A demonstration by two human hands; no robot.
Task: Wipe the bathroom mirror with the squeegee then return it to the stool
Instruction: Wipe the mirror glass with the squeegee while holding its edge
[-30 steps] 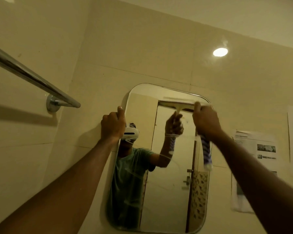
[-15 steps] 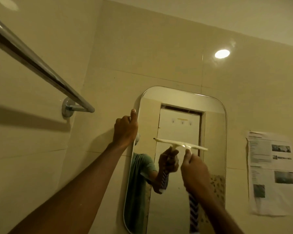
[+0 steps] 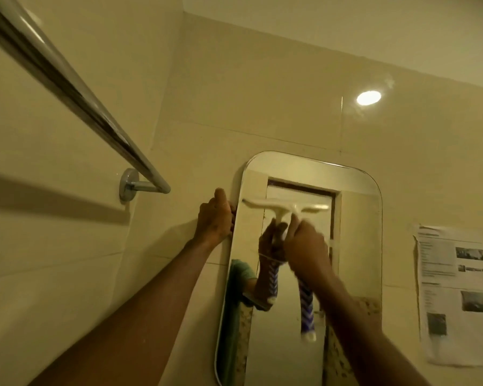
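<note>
- Squeegee [image 3: 285, 206] is lying with its white blade against the upper part of the bathroom mirror [image 3: 354, 246], roughly level. Its left tip is reaching almost to the mirror's left edge, and the blue-and-white striped handle is hanging below the grip.
- Gripping it just under the head is the right hand [image 3: 304, 246], its fingers [image 3: 294, 221] clenching round the neck. The hand is blurring, so the exact placement of each finger is hard to read.
- Bracing at the mirror's left edge, near the top, is the left hand [image 3: 215, 218], thumb pointing up and fingers seemingly curling round the rim, apparently steadying the glass.
- Wiping is the step in hand, judging by the blade on the glass. With the blade sitting high on the left side, a stroke looks to be starting or under way. How much of the glass is already done I cannot tell.
- Coming next, by my reading, is a steady downward pull with even pressure and the blade level. The strip of glass on the right is probably needing its own pass.
- Nowhere in view is the stool showing, so the return is not yet due.
- Further out, a chrome towel rail [image 3: 76, 90] is running along the side wall up left. A printed paper notice [image 3: 455, 288] is hanging on the tiles right of the mirror, and a round light spot [image 3: 368, 98] is glinting on the tile above.
</note>
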